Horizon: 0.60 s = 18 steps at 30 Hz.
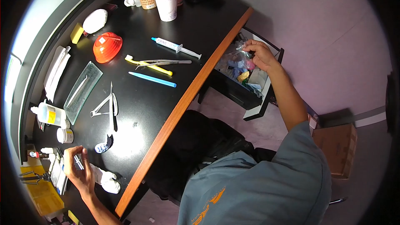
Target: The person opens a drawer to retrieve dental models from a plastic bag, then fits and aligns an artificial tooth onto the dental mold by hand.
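At the lower left of the desk, my left hand [79,173] is closed around a small shiny tube [78,162] whose exact kind I cannot make out. A crumpled white cloth or tissue [107,180] lies beside that wrist. Over the pulled-out drawer [254,110], my right hand [259,54] pinches a clear plastic bag [237,58]. Below the bag, the drawer holds blue, pink and yellow items. Near my left hand are a lidded white jar [65,136], a metal caliper [110,108] and a small blue-and-white piece [101,146].
A syringe [177,48], tweezers [166,62], a yellow toothbrush [148,65] and a blue stick [152,79] lie mid-desk. Behind them stand a red bowl [108,48] and an orange-lidded cup [166,4]. A glass slab [75,108] and squeeze bottle [50,113] sit left. The wooden edge [187,96] runs diagonally.
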Available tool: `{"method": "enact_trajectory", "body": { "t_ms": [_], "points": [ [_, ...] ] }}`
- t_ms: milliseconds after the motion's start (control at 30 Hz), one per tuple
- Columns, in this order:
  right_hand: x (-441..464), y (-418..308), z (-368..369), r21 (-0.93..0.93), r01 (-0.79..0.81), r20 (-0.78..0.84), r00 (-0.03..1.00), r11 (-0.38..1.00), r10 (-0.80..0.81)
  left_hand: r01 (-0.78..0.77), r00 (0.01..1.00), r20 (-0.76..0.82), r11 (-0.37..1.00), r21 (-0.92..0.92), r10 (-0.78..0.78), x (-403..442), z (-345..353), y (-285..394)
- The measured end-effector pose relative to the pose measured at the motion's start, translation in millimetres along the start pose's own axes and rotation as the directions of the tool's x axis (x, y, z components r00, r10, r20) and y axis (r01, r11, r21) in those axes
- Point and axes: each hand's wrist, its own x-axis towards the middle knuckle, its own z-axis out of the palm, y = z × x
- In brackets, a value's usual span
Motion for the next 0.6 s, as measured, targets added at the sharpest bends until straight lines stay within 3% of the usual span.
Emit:
{"method": "enact_trajectory", "body": {
  "t_ms": [600],
  "points": [
    [-16.5, 2.0, 10.0, 0.011, -0.086, -0.029, 0.996, 0.996, 0.086, 0.026, 1.0, 0.014, 1.0, -0.002, -0.026, -0.9, 1.5, -1.0]
  ]
}}
